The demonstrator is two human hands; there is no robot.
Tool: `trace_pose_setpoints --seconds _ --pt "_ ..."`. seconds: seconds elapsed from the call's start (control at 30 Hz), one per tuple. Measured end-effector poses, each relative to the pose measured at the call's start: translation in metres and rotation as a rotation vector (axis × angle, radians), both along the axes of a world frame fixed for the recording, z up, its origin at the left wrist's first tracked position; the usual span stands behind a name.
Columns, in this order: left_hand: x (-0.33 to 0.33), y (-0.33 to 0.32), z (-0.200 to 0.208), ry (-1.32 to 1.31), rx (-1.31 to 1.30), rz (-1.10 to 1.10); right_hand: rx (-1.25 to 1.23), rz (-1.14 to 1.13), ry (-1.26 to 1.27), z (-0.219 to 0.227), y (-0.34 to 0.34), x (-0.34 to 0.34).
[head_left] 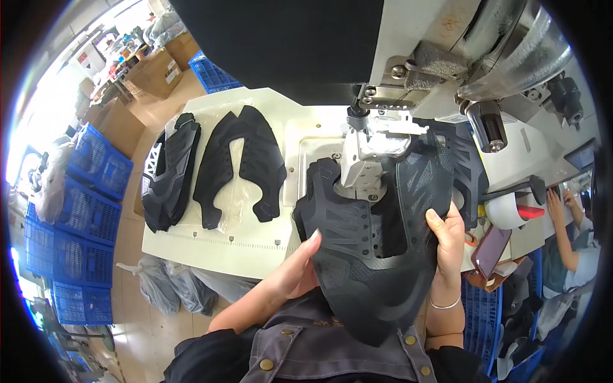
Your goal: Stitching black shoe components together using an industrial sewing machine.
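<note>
A black shoe upper [348,271] with a raised pattern and rows of eyelet holes lies tilted between my hands, its toe toward me. My left hand [295,271] holds its left side, thumb on the edge and the other fingers hidden beneath. On the right edge my right hand [449,239] grips it, with the thumb on top and the fingers behind. The far end of the upper reaches to the sewing machine's presser and needle area [377,143]. Another black upper [268,156] lies flat on the pale machine table [252,252], left of the machine.
A stack of black uppers [171,182] sits at the table's left end. More dark uppers [469,169] lie right of the machine, near a phone [491,251] and a white container [504,212]. Blue crates [76,226] stand at left. Another person's arm [562,236] shows at far right.
</note>
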State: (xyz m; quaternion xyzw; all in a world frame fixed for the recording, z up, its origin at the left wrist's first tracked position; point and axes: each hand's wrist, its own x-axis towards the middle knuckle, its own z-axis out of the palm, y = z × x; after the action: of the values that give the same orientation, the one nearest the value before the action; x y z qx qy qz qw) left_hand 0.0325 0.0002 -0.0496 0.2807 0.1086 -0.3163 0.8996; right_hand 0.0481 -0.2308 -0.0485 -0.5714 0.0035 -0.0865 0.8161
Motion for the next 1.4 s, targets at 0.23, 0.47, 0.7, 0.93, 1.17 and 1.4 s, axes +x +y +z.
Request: trace_pose_setpoints --seconds 0.23,0.47,0.7,0.93,1.17,1.4 --pt "0.003 -0.012 0.037 -0.463 0.146 0.081 -0.056 -0.032 -0.057 0.013 -0.002 -0.001" --pt "0.023 -0.013 0.057 -0.318 0.170 0.034 -0.062 -0.113 -0.090 0.024 -0.002 -0.001" --pt "0.029 -0.011 0.052 -0.289 0.123 0.154 0.118 -0.124 -0.034 0.018 0.007 -0.001" --pt "0.052 -0.019 0.063 -0.449 0.199 0.188 0.280 0.018 0.004 0.031 0.006 0.023" --pt "0.054 -0.018 0.063 -0.607 0.299 0.130 0.189 0.045 -0.068 0.032 0.006 0.013" --pt "0.059 -0.017 0.050 -0.655 0.316 0.163 -0.144 -0.086 -0.157 0.031 0.006 0.001"
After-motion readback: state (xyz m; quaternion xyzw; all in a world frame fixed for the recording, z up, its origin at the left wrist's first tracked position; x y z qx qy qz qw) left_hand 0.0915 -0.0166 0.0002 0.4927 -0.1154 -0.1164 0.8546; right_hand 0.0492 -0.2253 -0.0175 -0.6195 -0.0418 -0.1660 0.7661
